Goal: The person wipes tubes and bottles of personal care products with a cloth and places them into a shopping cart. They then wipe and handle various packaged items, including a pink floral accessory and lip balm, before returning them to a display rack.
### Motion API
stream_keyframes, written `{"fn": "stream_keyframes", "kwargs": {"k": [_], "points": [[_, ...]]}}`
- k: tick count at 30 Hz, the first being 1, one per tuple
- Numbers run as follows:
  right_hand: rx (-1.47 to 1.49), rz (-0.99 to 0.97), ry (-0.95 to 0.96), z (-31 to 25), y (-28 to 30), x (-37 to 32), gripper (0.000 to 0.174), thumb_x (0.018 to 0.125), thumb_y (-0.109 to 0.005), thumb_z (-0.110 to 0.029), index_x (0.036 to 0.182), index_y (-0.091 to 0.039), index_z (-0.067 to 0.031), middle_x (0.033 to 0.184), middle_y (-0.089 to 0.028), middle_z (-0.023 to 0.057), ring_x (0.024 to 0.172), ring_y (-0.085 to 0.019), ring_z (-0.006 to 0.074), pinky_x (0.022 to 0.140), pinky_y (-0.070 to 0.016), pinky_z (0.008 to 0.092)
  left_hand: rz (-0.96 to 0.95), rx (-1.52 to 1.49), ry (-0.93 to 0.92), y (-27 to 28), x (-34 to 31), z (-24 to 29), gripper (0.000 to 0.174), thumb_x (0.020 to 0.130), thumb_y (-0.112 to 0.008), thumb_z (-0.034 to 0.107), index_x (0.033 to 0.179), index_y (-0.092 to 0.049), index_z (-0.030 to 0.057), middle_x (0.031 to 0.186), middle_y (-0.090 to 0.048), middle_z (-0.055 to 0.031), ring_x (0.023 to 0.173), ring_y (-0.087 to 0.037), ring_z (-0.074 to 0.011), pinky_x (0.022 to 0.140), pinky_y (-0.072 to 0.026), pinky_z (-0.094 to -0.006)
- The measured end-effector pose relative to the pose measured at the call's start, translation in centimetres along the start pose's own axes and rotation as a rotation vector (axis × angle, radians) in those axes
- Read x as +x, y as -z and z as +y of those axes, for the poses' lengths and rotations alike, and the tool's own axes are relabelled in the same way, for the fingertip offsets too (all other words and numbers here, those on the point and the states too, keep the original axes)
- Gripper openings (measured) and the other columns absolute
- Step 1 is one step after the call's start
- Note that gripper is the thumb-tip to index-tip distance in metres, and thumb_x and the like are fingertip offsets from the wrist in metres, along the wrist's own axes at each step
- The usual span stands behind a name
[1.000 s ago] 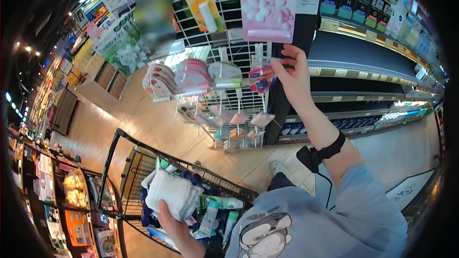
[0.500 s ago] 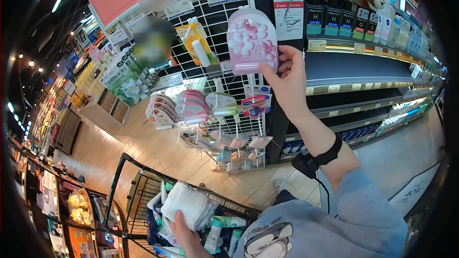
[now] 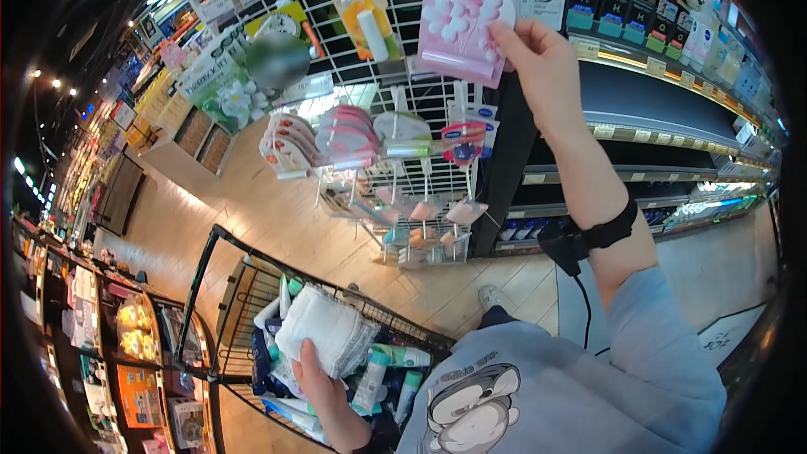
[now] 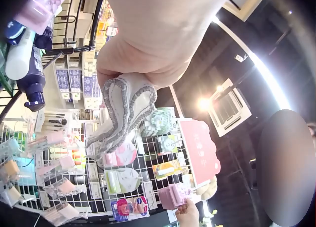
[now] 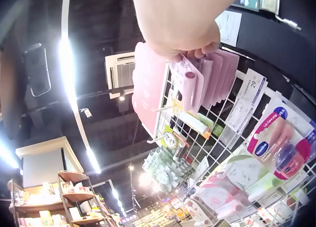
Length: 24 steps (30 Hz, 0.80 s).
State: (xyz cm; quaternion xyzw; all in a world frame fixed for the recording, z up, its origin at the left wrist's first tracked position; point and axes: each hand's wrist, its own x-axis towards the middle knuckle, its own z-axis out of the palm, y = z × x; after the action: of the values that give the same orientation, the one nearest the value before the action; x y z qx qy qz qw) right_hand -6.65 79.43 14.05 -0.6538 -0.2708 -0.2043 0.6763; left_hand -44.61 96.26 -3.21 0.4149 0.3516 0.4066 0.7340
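My right hand (image 3: pixel 542 63) pinches the right edge of a pink flower-patterned package (image 3: pixel 462 17) on the wire rack. The right wrist view shows the fingers on the front package (image 5: pixel 186 83), with several matching ones (image 5: pixel 222 74) hanging behind it. Down over the shopping cart (image 3: pixel 220 319), my left hand (image 3: pixel 324 391) holds a folded white cloth (image 3: pixel 324 328), thumb on top. Grey stitched edges of the cloth (image 4: pixel 118 106) show in the left wrist view.
Several bottles and tubes (image 3: pixel 370 382) fill the cart. Below the pink package hang a lip care pack (image 3: pixel 462 143) and rounded packs (image 3: pixel 349 134) on hooks. Dark shelves (image 3: pixel 647 105) stand right of the rack, with a shelf of goods (image 3: pixel 134 328) at the left.
My right hand has gone up from beside the lip care pack to the pink package, then along its right edge; the package now tilts. My left hand still holds the cloth.
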Motion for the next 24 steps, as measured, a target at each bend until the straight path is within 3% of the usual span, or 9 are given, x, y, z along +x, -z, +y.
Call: {"fn": "stream_keyframes", "kwargs": {"k": [1, 10, 11, 24], "points": [[-0.010, -0.007, -0.002, -0.3, 0.1, 0.0, 0.026, 0.082, -0.068, -0.021, 0.089, -0.064, 0.0041, 0.074, -0.066, 0.0050, 0.068, -0.058, 0.0061, 0.060, -0.0455, 0.0215, -0.005, -0.003, -0.008, -0.1, -0.1, 0.1, 0.045, 0.091, -0.048, 0.016, 0.131, -0.038, -0.0049, 0.123, -0.052, -0.0194, 0.109, -0.055, -0.0311, 0.090, -0.0469, -0.0421], [0.316, -0.050, -0.098, -0.4, 0.9, -0.2, 0.020, 0.088, -0.061, -0.021, 0.100, -0.059, -0.0054, 0.080, -0.063, 0.0023, 0.070, -0.057, 0.0049, 0.059, -0.0434, 0.0192, -0.026, -0.027, -0.003, 1.1, -0.2, 0.1, 0.043, 0.091, -0.051, 0.016, 0.128, -0.041, -0.0044, 0.122, -0.053, -0.0186, 0.106, -0.057, -0.0293, 0.087, -0.0487, -0.0404], [0.326, -0.090, -0.133, -0.7, 1.2, -0.3, 0.017, 0.090, -0.060, -0.022, 0.100, -0.058, -0.0079, 0.088, -0.061, -0.0017, 0.079, -0.057, 0.0037, 0.069, -0.0446, 0.0191, -0.020, -0.027, -0.007, 1.1, -0.2, 0.1, 0.043, 0.091, -0.051, 0.016, 0.128, -0.041, -0.0044, 0.121, -0.053, -0.0186, 0.105, -0.057, -0.0294, 0.087, -0.0488, -0.0404], [0.452, -0.172, -0.145, 0.6, 1.9, 0.5, 0.017, 0.091, -0.058, -0.022, 0.103, -0.056, -0.0091, 0.093, -0.062, -0.0019, 0.087, -0.057, 0.0050, 0.075, -0.0448, 0.0211, -0.013, -0.040, 0.005, 2.6, -0.2, 0.1, 0.042, 0.091, -0.050, 0.015, 0.127, -0.041, -0.0052, 0.121, -0.054, -0.0189, 0.106, -0.058, -0.0298, 0.088, -0.0485, -0.0410]]}}
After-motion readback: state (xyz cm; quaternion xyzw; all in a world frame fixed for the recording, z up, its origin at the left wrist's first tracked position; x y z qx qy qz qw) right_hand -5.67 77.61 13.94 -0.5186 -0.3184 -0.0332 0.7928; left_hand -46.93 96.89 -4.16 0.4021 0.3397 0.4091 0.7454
